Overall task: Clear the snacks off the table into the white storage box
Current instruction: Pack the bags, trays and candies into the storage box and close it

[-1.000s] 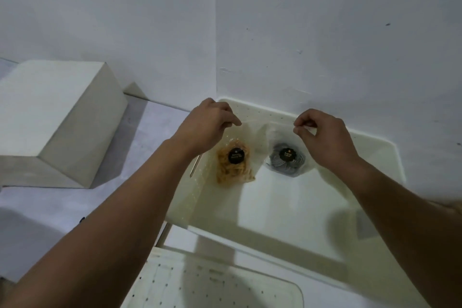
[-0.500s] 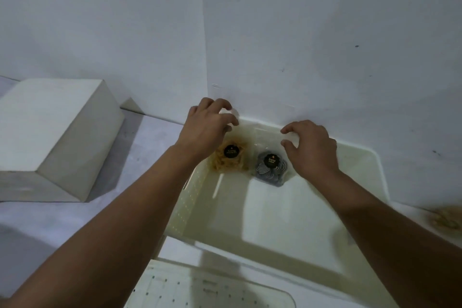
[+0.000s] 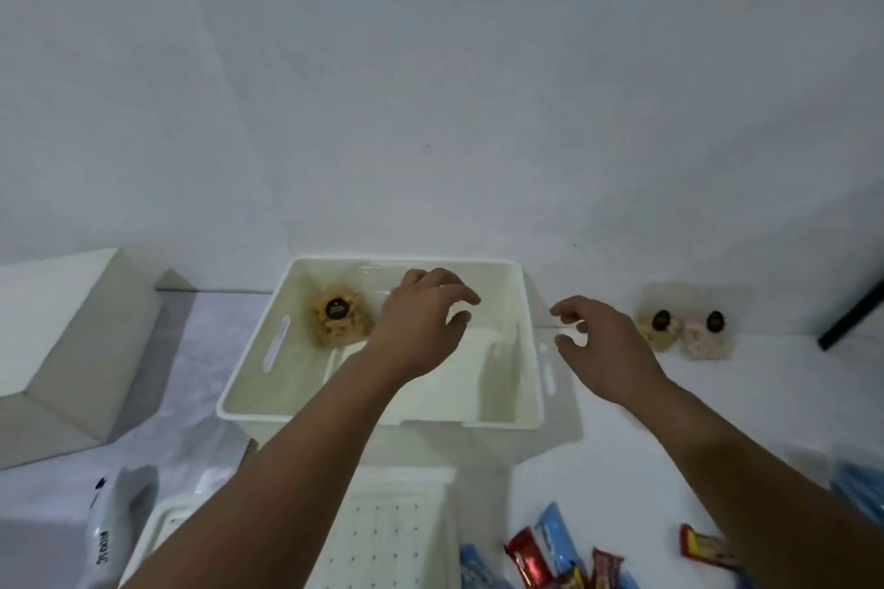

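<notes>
Both hands are empty rn. Left hand [image 3: 421,320] hovers over the far middle of the white plastic storage box with slot handles [image 3: 268,378], fingers loosely curled, pinching nothing. Right hand [image 3: 602,344] is just outside the box's right wall, fingers relaxed and a bit spread, thumb apart from the rest, also holding nothing.

The relation that matters imo: two clear snack packs with round black stickers sit on the white table [image 3: 622,454] at the far right, by the wall. The tan-filled pack [image 3: 660,328] is just right of the right hand's fingertips, and the pinkish-filled pack [image 3: 705,335] touches it or nearly so on its far-right side. So they lie straight to the right of the right hand, w/ the left hand well apart on the other side of the box wall. The right hand is clearly the nearer one. The pair lines up left-to-right along the wall; each pack on its own looks roughly squarish, can't tell a long axis.

Already in the box: a clear pack of golden-brown snack w/ a black sticker [image 3: 337,316], far-left part. Anything else behind the left hand is hidden.

Near edge still has plenty: red wrapped bars [image 3: 526,560] and blue wrapped bars [image 3: 555,536], so the job's early-ish by my guess.

Other stuff: a perforated white lid [image 3: 397,531] near the box, a plain white block [image 3: 71,340] at far left, a white bag w/ dark print [image 3: 115,526] near left. Bare white walls, dim light.
</notes>
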